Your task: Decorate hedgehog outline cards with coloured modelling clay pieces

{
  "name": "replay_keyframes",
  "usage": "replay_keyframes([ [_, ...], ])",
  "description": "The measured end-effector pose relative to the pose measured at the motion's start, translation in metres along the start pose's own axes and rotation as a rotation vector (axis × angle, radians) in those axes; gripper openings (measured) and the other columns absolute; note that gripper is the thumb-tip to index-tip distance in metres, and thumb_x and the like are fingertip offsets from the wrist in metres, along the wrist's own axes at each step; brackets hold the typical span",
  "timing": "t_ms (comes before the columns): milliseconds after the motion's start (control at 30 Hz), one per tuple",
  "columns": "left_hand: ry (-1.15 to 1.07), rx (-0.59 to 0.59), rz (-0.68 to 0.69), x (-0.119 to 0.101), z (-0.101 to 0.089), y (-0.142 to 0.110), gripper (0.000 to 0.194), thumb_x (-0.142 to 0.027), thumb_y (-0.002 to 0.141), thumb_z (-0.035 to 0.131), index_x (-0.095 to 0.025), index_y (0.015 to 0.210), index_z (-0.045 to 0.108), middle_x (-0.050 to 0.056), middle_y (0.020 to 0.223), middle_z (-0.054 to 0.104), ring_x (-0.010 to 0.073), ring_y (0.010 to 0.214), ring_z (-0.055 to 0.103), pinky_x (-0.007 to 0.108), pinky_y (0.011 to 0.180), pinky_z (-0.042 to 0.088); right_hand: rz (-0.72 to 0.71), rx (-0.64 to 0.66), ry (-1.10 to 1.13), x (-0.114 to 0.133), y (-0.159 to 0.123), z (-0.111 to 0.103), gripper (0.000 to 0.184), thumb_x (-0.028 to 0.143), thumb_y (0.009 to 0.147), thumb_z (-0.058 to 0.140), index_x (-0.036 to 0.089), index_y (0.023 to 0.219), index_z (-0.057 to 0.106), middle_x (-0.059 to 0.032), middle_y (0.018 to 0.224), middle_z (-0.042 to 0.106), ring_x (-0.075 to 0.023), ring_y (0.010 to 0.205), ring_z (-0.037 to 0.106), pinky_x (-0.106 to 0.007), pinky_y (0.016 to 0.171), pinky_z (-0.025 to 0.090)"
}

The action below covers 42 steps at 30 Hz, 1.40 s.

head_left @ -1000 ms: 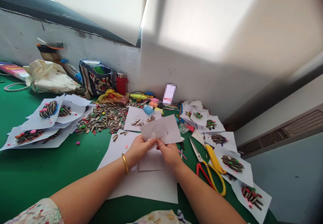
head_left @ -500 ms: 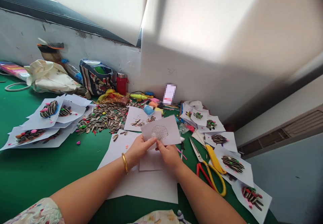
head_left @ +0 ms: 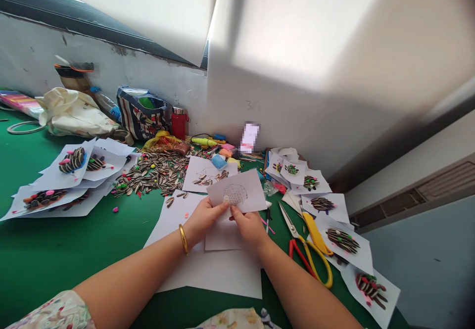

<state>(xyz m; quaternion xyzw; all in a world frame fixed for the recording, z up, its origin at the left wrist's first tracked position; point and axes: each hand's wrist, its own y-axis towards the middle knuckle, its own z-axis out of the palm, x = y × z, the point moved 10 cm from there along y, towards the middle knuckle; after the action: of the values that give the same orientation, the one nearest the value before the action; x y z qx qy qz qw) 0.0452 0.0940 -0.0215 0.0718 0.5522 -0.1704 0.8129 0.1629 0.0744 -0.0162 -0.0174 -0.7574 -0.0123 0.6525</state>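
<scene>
A white paper card (head_left: pixel 256 190) bearing a round, scale-patterned line drawing is held up over the table. My left hand (head_left: pixel 208 216) pinches its lower left edge, thumb on the front near the drawing. Beside it, my right hand (head_left: pixel 250 227) grips the bottom edge, also thumb in front; the fingers behind the card are hidden. Under my hands lie a smaller white sheet (head_left: pixel 222 240) and a larger white sheet (head_left: pixel 211 274). Just beyond the card rests another paper (head_left: pixel 193 168) with several striped sunflower seeds on it.
A heap of sunflower seeds (head_left: pixel 156 173) spreads left of centre. Seed-decorated cards (head_left: pixel 79 178) lie at left, more cards (head_left: pixel 343 240) at right. Scissors (head_left: pixel 293 225) and a yellow utility knife (head_left: pixel 315 232) sit right of my hands. A red bottle (head_left: pixel 178 123) and striped bag (head_left: pixel 143 114) stand behind.
</scene>
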Motion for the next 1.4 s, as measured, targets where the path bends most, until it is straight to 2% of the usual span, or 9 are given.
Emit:
replay_keyframes([
  [267,-0.06,-0.034,0.006,-0.002,-0.002,-0.001,0.047,-0.039,0.073,0.078,-0.014,0.112,0.067,0.013,0.111,0.073,0.0287,0.099,0.067,0.039,0.088,0.051,-0.035,0.01,-0.092,-0.002,0.0,0.0,0.039,0.054,0.08,0.06,0.018,0.069,0.07,-0.0089,0.078,0.073,-0.0244,0.079,0.067,-0.035,0.076,0.052],
  [467,-0.106,-0.02,0.012,-0.005,-0.002,-0.001,0.051,-0.037,0.073,0.078,-0.013,0.116,0.066,0.015,0.113,0.072,0.0304,0.101,0.067,0.039,0.086,0.052,-0.055,0.013,-0.096,0.005,-0.003,0.001,0.036,0.052,0.08,0.06,0.019,0.073,0.071,-0.0078,0.079,0.073,-0.0236,0.077,0.066,-0.034,0.074,0.052],
  [600,-0.123,-0.027,-0.005,-0.005,-0.004,-0.001,0.048,-0.038,0.075,0.077,-0.014,0.115,0.066,0.015,0.113,0.072,0.0298,0.1,0.067,0.038,0.086,0.052,-0.021,0.024,-0.024,0.001,-0.002,0.003,0.037,0.052,0.077,0.065,0.017,0.085,0.074,-0.0074,0.079,0.073,-0.0225,0.072,0.067,-0.033,0.07,0.053],
  [767,0.032,0.048,0.008,-0.005,0.004,0.0,0.045,-0.037,0.07,0.081,-0.015,0.108,0.069,0.011,0.103,0.075,0.026,0.093,0.068,0.035,0.084,0.051,0.042,-0.033,0.062,-0.011,0.005,-0.005,0.046,0.058,0.073,0.067,0.013,0.083,0.075,-0.0089,0.074,0.072,-0.0211,0.066,0.065,-0.032,0.064,0.053],
  [867,0.167,0.043,0.016,-0.006,0.006,0.0,0.039,-0.039,0.067,0.082,-0.013,0.096,0.072,0.01,0.091,0.075,0.0257,0.087,0.068,0.034,0.08,0.051,0.048,-0.03,0.065,-0.013,0.007,-0.005,0.047,0.059,0.074,0.066,0.013,0.076,0.073,-0.0085,0.07,0.07,-0.0204,0.065,0.064,-0.031,0.064,0.052],
  [1000,0.213,0.012,0.028,-0.01,0.004,0.0,0.039,-0.045,0.069,0.079,-0.013,0.09,0.073,0.01,0.085,0.075,0.0256,0.083,0.067,0.033,0.076,0.051,0.085,-0.023,0.056,-0.016,0.006,-0.003,0.048,0.06,0.071,0.068,0.013,0.071,0.072,-0.0085,0.065,0.069,-0.021,0.064,0.064,-0.032,0.063,0.051],
  [1133,0.221,-0.026,0.036,-0.009,0.0,0.0,0.04,-0.047,0.069,0.079,-0.014,0.09,0.073,0.008,0.085,0.075,0.025,0.081,0.067,0.032,0.074,0.051,0.075,-0.014,0.082,-0.015,0.006,-0.001,0.05,0.063,0.07,0.068,0.013,0.074,0.074,-0.0097,0.069,0.071,-0.0213,0.065,0.065,-0.032,0.064,0.052],
  [1267,0.211,-0.072,0.05,-0.007,-0.006,0.001,0.042,-0.045,0.067,0.08,-0.015,0.095,0.072,0.009,0.096,0.076,0.0262,0.089,0.068,0.033,0.08,0.052,0.068,-0.012,0.082,-0.013,0.006,-0.001,0.053,0.065,0.07,0.068,0.013,0.078,0.075,-0.0102,0.071,0.071,-0.0216,0.066,0.066,-0.032,0.064,0.052],
  [1400,0.221,-0.057,0.029,-0.005,-0.004,0.001,0.043,-0.045,0.069,0.079,-0.013,0.098,0.072,0.01,0.098,0.076,0.0259,0.09,0.068,0.034,0.081,0.052,0.068,-0.016,0.066,-0.008,0.004,-0.002,0.054,0.064,0.071,0.067,0.012,0.079,0.075,-0.0102,0.072,0.072,-0.0211,0.067,0.065,-0.031,0.064,0.052],
])
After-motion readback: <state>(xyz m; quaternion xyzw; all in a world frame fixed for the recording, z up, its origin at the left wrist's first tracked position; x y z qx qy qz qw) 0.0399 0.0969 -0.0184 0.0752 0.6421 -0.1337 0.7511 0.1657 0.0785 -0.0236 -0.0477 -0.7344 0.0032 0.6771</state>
